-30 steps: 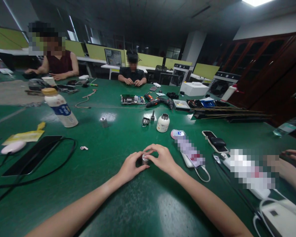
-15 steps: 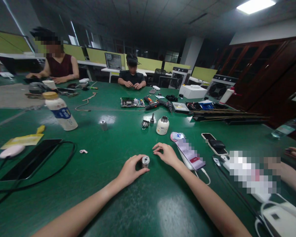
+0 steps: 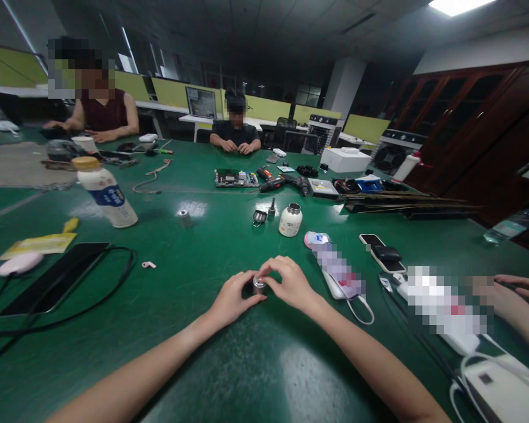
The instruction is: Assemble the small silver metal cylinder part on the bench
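Note:
A small silver metal cylinder (image 3: 258, 285) stands upright on the green table in front of me. My left hand (image 3: 234, 295) is closed round its left side, fingers behind it and thumb in front. From the right, my right hand (image 3: 288, 282) reaches over with finger and thumb pinched together at the cylinder's top. Whether anything tiny is between those fingertips is hidden. Another silver cylinder (image 3: 184, 218) stands farther off to the left. Beyond my hands are a cream-coloured bottle (image 3: 290, 221) without a lid, a dark cap-like piece (image 3: 260, 218) and a small dark upright tool bit (image 3: 271, 207).
To the left are a drink bottle (image 3: 110, 197), a black tablet (image 3: 55, 279) with a cable and a white earbud (image 3: 149, 265). Phones (image 3: 383, 254), a power strip (image 3: 441, 311) and a co-worker's hands (image 3: 511, 296) are on the right. Power drills (image 3: 271, 185) and a circuit board (image 3: 235, 178) lie farther back.
My right hand has moved left, and its fingertips have come together at the top of the cylinder. My left hand keeps its hold in the same spot.

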Demonstrator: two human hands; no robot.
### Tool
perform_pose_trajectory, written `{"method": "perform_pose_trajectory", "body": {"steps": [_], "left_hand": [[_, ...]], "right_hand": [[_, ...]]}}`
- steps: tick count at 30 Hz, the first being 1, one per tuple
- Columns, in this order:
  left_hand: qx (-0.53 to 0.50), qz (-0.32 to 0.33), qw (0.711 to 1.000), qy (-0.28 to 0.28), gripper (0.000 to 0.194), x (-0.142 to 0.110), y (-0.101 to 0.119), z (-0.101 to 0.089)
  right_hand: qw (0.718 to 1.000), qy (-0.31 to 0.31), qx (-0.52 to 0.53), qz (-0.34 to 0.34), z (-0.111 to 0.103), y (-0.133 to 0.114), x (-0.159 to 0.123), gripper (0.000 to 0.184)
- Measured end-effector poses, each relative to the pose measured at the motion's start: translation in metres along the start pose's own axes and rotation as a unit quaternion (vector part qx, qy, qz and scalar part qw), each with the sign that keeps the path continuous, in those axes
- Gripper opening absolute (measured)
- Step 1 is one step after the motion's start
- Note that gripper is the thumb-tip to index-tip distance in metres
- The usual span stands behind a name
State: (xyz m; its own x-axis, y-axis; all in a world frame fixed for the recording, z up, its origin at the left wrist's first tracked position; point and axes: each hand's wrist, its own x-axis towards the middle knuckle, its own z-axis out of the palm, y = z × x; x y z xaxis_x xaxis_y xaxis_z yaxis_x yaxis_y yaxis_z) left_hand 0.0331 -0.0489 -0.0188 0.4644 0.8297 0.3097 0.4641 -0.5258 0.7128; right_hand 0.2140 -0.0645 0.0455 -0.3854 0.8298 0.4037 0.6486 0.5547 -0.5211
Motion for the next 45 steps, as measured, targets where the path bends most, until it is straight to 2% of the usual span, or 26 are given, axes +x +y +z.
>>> {"method": "perform_pose_trajectory", "body": {"steps": [2, 6, 10, 13, 16, 20, 23, 25, 29, 32, 36, 41, 45], "left_hand": [[0.001, -0.001, 1.0, -0.001, 0.041, 0.0, -0.001, 0.0], [-0.003, -0.003, 1.0, 0.001, 0.046, 0.0, -0.003, 0.001], [-0.009, 0.002, 1.0, -0.002, 0.043, -0.001, -0.004, 0.001], [-0.005, 0.002, 1.0, 0.001, 0.041, -0.001, -0.004, 0.001], [0.003, 0.0, 1.0, 0.004, 0.041, -0.001, -0.003, 0.001], [-0.001, -0.002, 1.0, -0.003, 0.044, 0.0, -0.001, 0.0], [-0.009, -0.003, 1.0, -0.01, 0.043, 0.0, 0.001, -0.001], [-0.011, -0.005, 1.0, -0.013, 0.042, 0.0, 0.002, -0.002], [-0.008, -0.012, 1.0, -0.012, 0.041, 0.0, 0.003, -0.003], [-0.003, -0.018, 1.0, -0.011, 0.04, 0.0, 0.005, -0.004], [-0.005, -0.016, 1.0, -0.008, 0.041, 0.0, 0.007, -0.004], [-0.003, -0.008, 1.0, -0.006, 0.042, 0.0, 0.002, -0.002], [-0.002, -0.001, 1.0, 0.004, 0.048, 0.0, -0.003, 0.001]], "right_hand": [[0.999, 0.018, -0.032, 0.006, 0.0, 0.0, 0.0, 0.005], [0.996, 0.074, -0.029, 0.045, -0.009, -0.002, 0.001, 0.016], [0.998, 0.034, 0.031, 0.031, -0.01, -0.001, 0.001, 0.026], [1.0, 0.0, 0.019, 0.013, -0.001, 0.0, -0.001, 0.016], [1.0, 0.006, 0.021, 0.014, 0.004, 0.0, -0.001, 0.01], [0.992, 0.055, 0.113, 0.03, -0.009, 0.007, 0.004, 0.011], [0.981, 0.082, 0.163, 0.06, -0.019, 0.021, 0.008, 0.017], [0.983, 0.047, 0.161, 0.074, -0.019, 0.034, 0.008, 0.02], [0.99, -0.064, 0.099, 0.083, -0.006, 0.052, 0.004, 0.03], [0.991, -0.082, 0.073, 0.071, 0.003, 0.057, 0.002, 0.037], [0.988, -0.071, 0.121, 0.06, -0.002, 0.045, 0.004, 0.042], [0.979, -0.019, 0.203, 0.021, -0.019, 0.011, 0.005, 0.038], [0.978, -0.044, 0.206, 0.004, -0.016, -0.003, 0.003, 0.039]]}}
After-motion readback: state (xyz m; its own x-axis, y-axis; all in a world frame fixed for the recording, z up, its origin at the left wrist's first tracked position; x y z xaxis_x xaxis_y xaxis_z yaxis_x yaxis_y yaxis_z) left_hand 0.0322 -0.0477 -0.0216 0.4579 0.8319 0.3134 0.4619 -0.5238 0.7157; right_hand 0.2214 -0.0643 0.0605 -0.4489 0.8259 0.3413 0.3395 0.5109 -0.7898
